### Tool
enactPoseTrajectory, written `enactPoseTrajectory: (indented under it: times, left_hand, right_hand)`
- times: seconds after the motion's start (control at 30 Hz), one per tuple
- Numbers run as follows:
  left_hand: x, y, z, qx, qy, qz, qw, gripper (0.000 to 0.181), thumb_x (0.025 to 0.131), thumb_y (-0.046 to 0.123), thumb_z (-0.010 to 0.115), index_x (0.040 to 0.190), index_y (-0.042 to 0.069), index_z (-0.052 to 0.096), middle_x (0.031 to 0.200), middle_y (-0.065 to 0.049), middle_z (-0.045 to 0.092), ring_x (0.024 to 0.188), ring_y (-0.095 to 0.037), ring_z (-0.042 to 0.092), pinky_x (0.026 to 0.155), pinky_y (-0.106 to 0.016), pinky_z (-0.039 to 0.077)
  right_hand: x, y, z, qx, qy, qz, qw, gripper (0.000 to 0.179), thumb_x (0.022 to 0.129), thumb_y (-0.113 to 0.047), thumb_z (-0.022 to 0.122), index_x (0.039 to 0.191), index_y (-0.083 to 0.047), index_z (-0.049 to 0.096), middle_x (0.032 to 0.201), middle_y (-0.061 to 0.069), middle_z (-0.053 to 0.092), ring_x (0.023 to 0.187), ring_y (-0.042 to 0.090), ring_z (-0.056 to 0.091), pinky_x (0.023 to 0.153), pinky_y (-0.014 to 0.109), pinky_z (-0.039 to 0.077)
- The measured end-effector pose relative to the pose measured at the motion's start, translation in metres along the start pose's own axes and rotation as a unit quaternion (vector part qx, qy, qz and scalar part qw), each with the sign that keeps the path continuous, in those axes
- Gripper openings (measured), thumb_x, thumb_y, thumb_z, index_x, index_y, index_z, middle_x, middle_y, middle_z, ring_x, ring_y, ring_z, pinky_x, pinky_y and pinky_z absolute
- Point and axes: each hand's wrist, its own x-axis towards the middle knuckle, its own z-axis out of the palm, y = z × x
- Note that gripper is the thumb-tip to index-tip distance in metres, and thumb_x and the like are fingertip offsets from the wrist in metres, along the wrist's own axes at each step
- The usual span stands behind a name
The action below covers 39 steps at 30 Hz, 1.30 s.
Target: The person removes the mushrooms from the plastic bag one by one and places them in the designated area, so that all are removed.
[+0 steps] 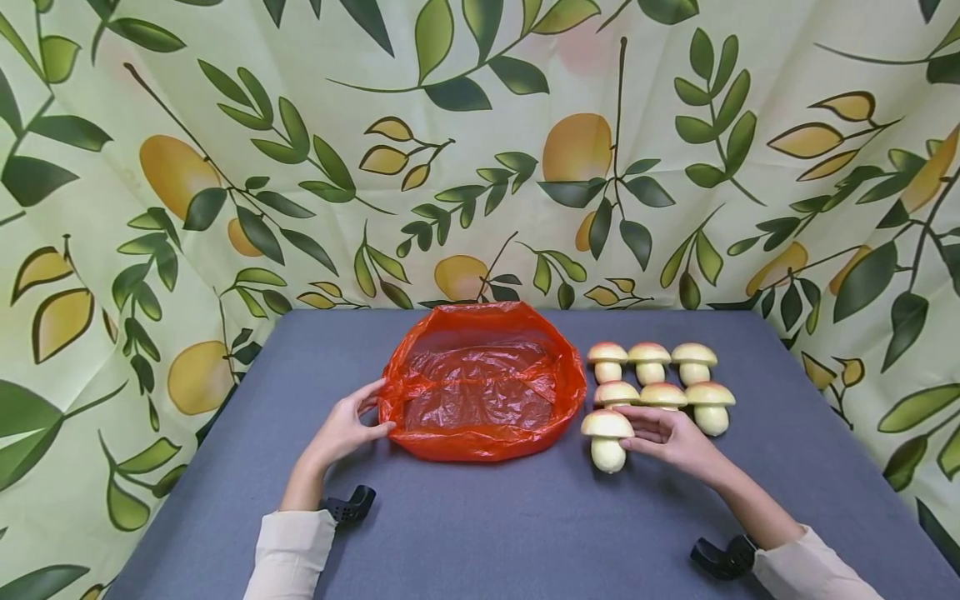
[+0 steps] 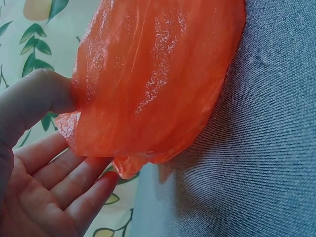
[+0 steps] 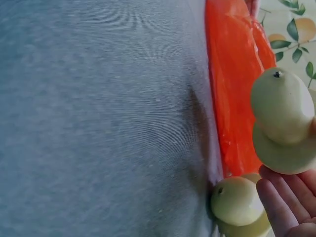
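A red plastic bag (image 1: 480, 446) stands with its mouth spread wide, its rim turned outward. At its left side my left hand (image 1: 347, 423) holds the rim between thumb and fingers; in the left wrist view the fingertips go behind the red plastic (image 2: 153, 74). My right hand (image 1: 675, 442) grips a toy mushroom (image 1: 607, 429) with a pale stem and a cream cap tinged red, just right of the bag. In the right wrist view this mushroom (image 3: 282, 106) has its stem end towards the camera, with fingers against the cap.
Several more mushrooms (image 1: 694, 360) stand in two rows right of the bag, partly hidden behind my right hand. A grey-blue cloth (image 1: 480, 533) covers the table. A leaf-and-fruit patterned curtain (image 1: 495, 125) rises behind it and along both sides.
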Motion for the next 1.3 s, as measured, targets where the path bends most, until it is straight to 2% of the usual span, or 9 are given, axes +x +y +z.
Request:
enactPoseTrajectory:
  times: [0.2,0.53,0.73,0.93,1.17,1.3]
  left_hand:
    - [0.000,0.000,0.001,0.001,0.000,0.004,1.0000,0.071,0.082,0.012,0.074,0.143,-0.004,0.040,0.140,-0.031,0.049,0.126,-0.047,0.051,0.107,-0.056,0.043]
    - [0.001,0.000,0.002,0.001,-0.001,0.001,1.0000,0.072,0.082,0.011,0.074,0.144,-0.003,0.039,0.139,-0.030,0.050,0.127,-0.047,0.051,0.107,-0.057,0.043]
    - [0.000,0.000,0.001,-0.001,0.001,0.003,1.0000,0.071,0.082,0.010,0.074,0.143,-0.003,0.040,0.138,-0.030,0.051,0.126,-0.047,0.051,0.108,-0.057,0.043]
    - [0.000,0.000,0.001,0.000,-0.001,0.003,1.0000,0.072,0.082,0.010,0.074,0.143,-0.004,0.040,0.138,-0.031,0.050,0.127,-0.048,0.051,0.108,-0.057,0.042]
    - [0.000,0.000,0.001,0.002,0.000,0.008,1.0000,0.071,0.082,0.011,0.074,0.143,-0.004,0.040,0.138,-0.031,0.050,0.126,-0.048,0.051,0.107,-0.057,0.043]
    - [0.000,0.000,0.001,0.001,0.003,0.003,1.0000,0.071,0.082,0.011,0.074,0.143,-0.003,0.040,0.138,-0.030,0.051,0.126,-0.047,0.052,0.107,-0.057,0.043]
  right_hand:
    - [-0.008,0.003,-0.002,-0.002,-0.010,0.006,0.9999,0.046,0.087,0.001,0.066,0.125,0.020,0.050,0.115,-0.034,0.059,0.102,-0.013,0.061,0.081,0.009,0.055]
    - [-0.015,0.011,-0.003,0.025,-0.032,-0.020,0.9990,0.046,0.086,0.006,0.064,0.123,0.027,0.045,0.117,-0.030,0.062,0.104,-0.011,0.062,0.082,0.009,0.054]
    - [-0.017,0.018,-0.006,0.036,-0.037,-0.022,0.9984,0.046,0.086,0.008,0.063,0.122,0.030,0.043,0.117,-0.028,0.063,0.104,-0.010,0.063,0.082,0.010,0.055]
    - [-0.020,0.021,-0.010,0.046,-0.044,-0.004,0.9980,0.048,0.087,0.006,0.063,0.122,0.031,0.041,0.116,-0.029,0.063,0.104,-0.010,0.063,0.081,0.010,0.056]
    - [-0.023,0.022,-0.014,0.025,-0.049,0.028,0.9981,0.051,0.088,0.001,0.064,0.124,0.029,0.042,0.114,-0.034,0.061,0.103,-0.013,0.061,0.080,0.010,0.055]
    - [-0.024,0.022,-0.015,0.030,-0.059,0.026,0.9975,0.051,0.089,0.001,0.063,0.125,0.030,0.040,0.115,-0.034,0.060,0.104,-0.013,0.061,0.081,0.009,0.055]
